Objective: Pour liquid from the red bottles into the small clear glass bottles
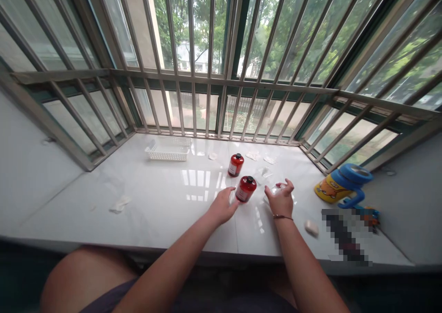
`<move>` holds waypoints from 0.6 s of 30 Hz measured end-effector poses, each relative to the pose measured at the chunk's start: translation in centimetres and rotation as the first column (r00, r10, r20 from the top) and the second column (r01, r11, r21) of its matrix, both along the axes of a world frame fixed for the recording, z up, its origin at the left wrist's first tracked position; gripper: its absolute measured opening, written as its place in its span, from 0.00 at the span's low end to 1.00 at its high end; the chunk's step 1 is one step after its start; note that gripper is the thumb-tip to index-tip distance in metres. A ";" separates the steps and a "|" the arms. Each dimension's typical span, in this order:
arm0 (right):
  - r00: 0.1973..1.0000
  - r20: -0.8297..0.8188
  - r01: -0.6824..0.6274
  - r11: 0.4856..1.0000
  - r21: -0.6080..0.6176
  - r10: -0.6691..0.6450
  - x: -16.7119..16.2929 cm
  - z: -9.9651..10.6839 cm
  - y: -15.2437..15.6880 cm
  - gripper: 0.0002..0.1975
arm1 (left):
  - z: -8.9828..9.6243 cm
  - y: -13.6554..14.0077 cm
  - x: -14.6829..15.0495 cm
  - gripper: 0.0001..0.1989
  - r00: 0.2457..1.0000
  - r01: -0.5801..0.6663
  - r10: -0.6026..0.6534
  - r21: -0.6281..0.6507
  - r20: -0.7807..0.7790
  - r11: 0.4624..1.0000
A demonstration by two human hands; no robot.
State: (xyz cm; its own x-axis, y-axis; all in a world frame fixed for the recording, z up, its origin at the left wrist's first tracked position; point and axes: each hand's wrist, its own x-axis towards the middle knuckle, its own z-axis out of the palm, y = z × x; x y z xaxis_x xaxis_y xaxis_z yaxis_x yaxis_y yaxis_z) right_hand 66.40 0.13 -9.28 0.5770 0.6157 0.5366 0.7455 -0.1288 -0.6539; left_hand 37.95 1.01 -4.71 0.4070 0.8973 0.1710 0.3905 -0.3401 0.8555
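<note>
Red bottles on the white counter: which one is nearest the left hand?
The front red bottle, right beside the fingers of the left hand. The other red bottle stands farther back, apart from both hands.

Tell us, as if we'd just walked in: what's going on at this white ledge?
A person has both hands over the white ledge. The left hand is at the side of the nearer red bottle; whether it grips it is unclear. The right hand is at a clear item, too indistinct to name. The farther red bottle stands upright, clear of both hands. A white basket sits toward the window.
</note>
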 end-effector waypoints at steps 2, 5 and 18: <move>1.000 -0.011 0.013 1.000 -0.001 -0.013 0.2 -0.1 0.5 0.44 | 1.4 1.7 0.8 0.23 0.998 -0.065 0.064 0.042 0.016 0.997; 0.999 -0.019 0.028 1.000 0.006 -0.028 0.2 -0.2 0.9 0.43 | 3.7 5.1 2.6 0.23 0.987 -0.155 0.150 0.099 0.056 0.983; 0.999 -0.010 0.041 0.999 0.013 -0.041 0.4 -0.9 1.3 0.40 | 4.4 16.6 9.5 0.04 0.964 0.058 0.050 0.387 -0.262 0.920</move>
